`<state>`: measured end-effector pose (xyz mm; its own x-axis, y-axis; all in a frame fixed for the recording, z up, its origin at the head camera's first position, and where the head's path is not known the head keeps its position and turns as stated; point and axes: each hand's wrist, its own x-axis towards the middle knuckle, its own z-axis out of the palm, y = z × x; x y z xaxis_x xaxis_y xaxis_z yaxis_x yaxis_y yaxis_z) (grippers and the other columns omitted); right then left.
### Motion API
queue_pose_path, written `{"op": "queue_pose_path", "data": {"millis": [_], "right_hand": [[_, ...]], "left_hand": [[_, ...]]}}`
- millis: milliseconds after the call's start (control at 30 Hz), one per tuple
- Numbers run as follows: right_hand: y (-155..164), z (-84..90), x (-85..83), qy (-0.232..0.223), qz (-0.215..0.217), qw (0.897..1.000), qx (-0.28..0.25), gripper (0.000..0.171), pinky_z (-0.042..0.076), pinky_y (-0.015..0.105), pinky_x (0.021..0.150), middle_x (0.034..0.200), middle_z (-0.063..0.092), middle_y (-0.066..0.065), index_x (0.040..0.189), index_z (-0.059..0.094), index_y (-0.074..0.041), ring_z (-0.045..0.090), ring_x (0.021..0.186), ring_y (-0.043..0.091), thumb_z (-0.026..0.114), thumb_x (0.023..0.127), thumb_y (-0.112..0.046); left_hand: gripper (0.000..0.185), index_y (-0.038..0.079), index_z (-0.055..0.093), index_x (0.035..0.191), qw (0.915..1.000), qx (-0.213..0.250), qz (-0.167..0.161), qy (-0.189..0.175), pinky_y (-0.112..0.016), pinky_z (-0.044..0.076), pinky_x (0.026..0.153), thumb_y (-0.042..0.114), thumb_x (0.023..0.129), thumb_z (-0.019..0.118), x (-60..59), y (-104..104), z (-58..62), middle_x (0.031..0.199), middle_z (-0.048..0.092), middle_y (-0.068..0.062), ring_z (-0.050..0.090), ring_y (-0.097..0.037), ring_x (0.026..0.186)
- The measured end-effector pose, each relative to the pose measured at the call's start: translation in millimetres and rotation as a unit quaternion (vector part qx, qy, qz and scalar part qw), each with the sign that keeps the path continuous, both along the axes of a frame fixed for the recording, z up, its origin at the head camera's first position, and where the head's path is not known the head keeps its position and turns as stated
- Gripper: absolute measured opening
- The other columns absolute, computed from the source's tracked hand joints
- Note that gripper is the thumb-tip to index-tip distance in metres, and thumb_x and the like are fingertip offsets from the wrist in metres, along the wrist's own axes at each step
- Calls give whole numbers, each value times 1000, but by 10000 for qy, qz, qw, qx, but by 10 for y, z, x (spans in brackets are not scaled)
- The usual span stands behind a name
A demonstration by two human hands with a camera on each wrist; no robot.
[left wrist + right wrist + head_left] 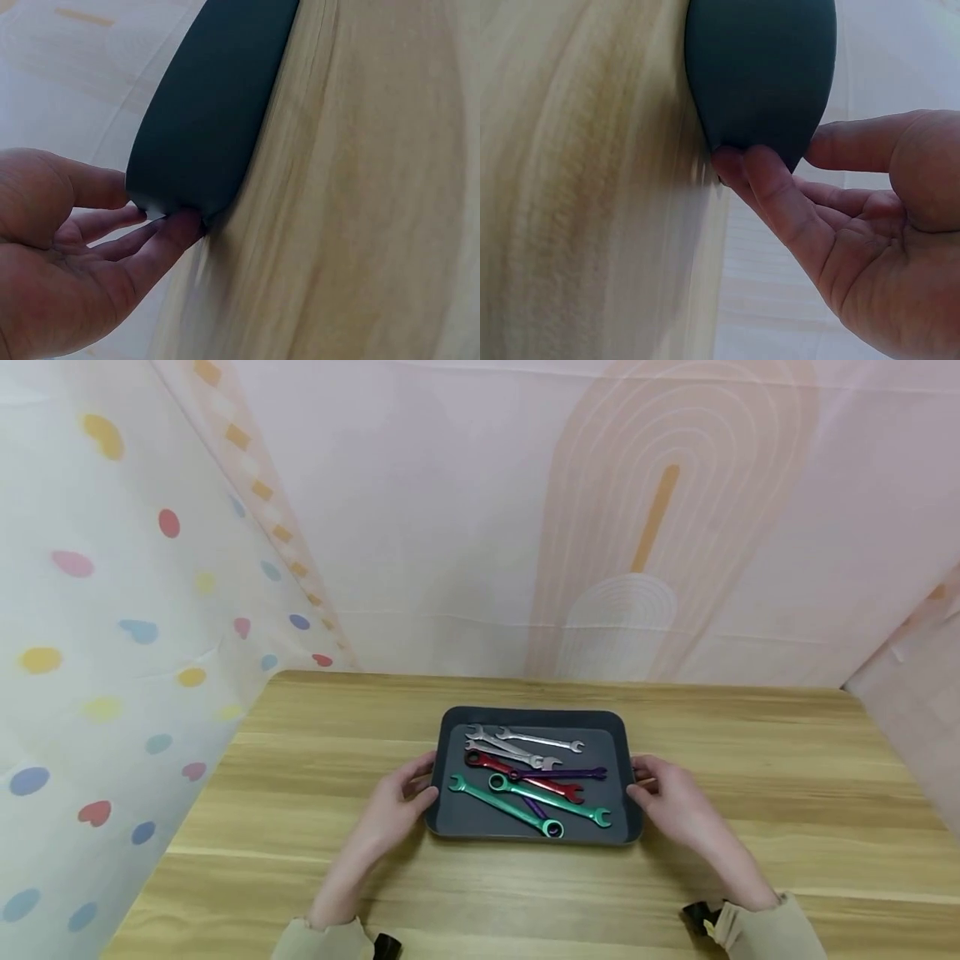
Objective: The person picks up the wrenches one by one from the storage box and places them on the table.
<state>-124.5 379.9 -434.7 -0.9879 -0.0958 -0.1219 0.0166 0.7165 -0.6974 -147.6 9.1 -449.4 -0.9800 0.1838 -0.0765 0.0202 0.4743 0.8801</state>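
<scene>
A dark grey rectangular tray (465,820) is held at its two short sides. My left hand (393,806) grips the left side, thumb at the rim and fingertips (180,225) at the bottom edge. On the opposite side my right hand (675,797) pinches the tray in the same way, its fingers (772,180) low on the outer wall. Inside lie several combination wrenches: silver ones (543,741) at the back, a red wrench (492,764) across the middle, a purple wrench (566,773) over it, and green wrenches (504,806) in front. Another purple piece is mostly hidden under the green ones.
The wooden table (300,760) extends on all sides of the tray. A pale curtain (435,527) with arch patterns hangs behind it, and a spotted cloth (112,635) covers the left side. Beige sleeves (322,941) with black wrist cameras (386,947) show at the bottom.
</scene>
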Motion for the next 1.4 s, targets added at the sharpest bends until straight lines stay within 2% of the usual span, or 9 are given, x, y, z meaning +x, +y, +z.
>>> {"op": "queue_pose_path", "data": {"millis": [167, 500, 700, 800, 1033, 1167, 1400], "right_hand": [[16, 8, -1, -18, -14, 10000, 65, 40, 64, 49, 93, 124, 70, 29, 138, 57, 14, 73, 110, 38, 61, 102, -4], [-13, -12, 20, 185, 21, 9997, 154, 40, 63, 51, 96, 122, 71, 29, 137, 58, 14, 73, 110, 39, 62, 102, -4], [-21, 51, 59, 219, -165, 9996, 79, 47, 62, 53, 98, 139, 62, 36, 145, 51, 13, 68, 122, 48, 61, 103, -7], [-50, 131, 85, 398, -207, 9989, 99, 49, 63, 51, 97, 144, 59, 34, 146, 52, 10, 65, 126, 49, 64, 103, -9], [-233, 380, 50, 995, 452, 9918, 667, 42, 64, 52, 94, 138, 69, 22, 139, 64, -1, 71, 114, 36, 69, 101, -16], [-344, 483, -35, 1046, 822, 9870, 906, 41, 62, 52, 94, 137, 70, 18, 138, 66, -4, 72, 112, 33, 70, 100, -17], [-506, 534, -251, 964, 1546, 9758, 1207, 41, 59, 54, 103, 134, 71, 19, 136, 67, 0, 70, 120, 36, 72, 99, -15]], "left_hand": [[52, -7, 48, 152, 10000, 61, 38, 30, -53, 54, 113, -6, 101, 57, 7, 23, -8, 146, 60, -34, 63, -47, 133], [53, -8, 46, 153, 9999, 108, -102, 25, -53, 54, 113, -5, 102, 56, 5, -9, 1, 146, 58, -35, 62, -48, 134], [53, -6, 45, 154, 10000, 57, -53, -32, -54, 53, 114, -4, 102, 56, 7, 0, 13, 148, 58, -33, 62, -46, 135], [53, -6, 45, 154, 9999, 59, -81, -33, -54, 52, 115, -4, 102, 56, 4, 9, 5, 148, 58, -33, 62, -46, 135], [53, -6, 46, 154, 9999, 70, -111, -12, -55, 52, 115, -4, 102, 57, 10, 12, 20, 147, 58, -34, 62, -47, 134], [52, -7, 45, 154, 9998, 79, -153, -25, -55, 52, 115, -3, 102, 56, 12, 18, 24, 147, 58, -34, 62, -47, 135], [53, -8, 44, 154, 9998, 81, -175, -42, -54, 52, 115, -4, 103, 55, -5, 39, 0, 148, 57, -34, 61, -47, 135]]}}
